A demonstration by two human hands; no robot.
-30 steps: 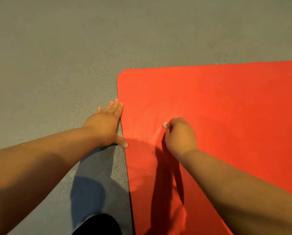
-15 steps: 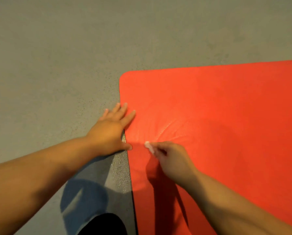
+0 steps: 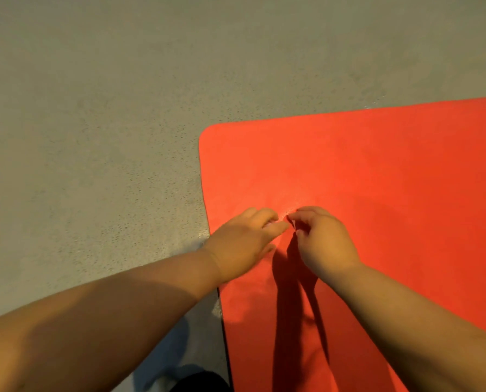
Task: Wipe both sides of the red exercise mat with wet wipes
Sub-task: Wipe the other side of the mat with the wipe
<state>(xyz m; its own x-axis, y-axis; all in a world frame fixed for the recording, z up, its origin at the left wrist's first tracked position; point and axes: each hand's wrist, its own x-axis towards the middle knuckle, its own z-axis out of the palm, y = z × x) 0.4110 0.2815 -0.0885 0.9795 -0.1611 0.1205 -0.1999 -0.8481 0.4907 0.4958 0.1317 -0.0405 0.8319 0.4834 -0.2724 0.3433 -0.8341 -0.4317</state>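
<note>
The red exercise mat [image 3: 377, 179] lies flat on the floor, its rounded far-left corner in view. Both hands hover over it near its left edge with their fingertips meeting. My left hand [image 3: 244, 244] has its fingers curled, and a small pale bit of the wet wipe [image 3: 271, 222] shows between its fingers and thumb. My right hand [image 3: 323, 241] is also curled, with thumb and forefinger pinching at the same spot. Most of the wipe is hidden by the fingers.
Grey speckled floor [image 3: 94, 137] surrounds the mat on the left and far side. A dark shape, part of my own body [image 3: 199, 381], sits at the bottom edge beside the mat. Shadows of my arms fall across the near part of the mat.
My left hand has come off the floor at the mat's edge and moved right onto the mat to meet my right hand, which stopped wiping and now pinches the wipe together with it.
</note>
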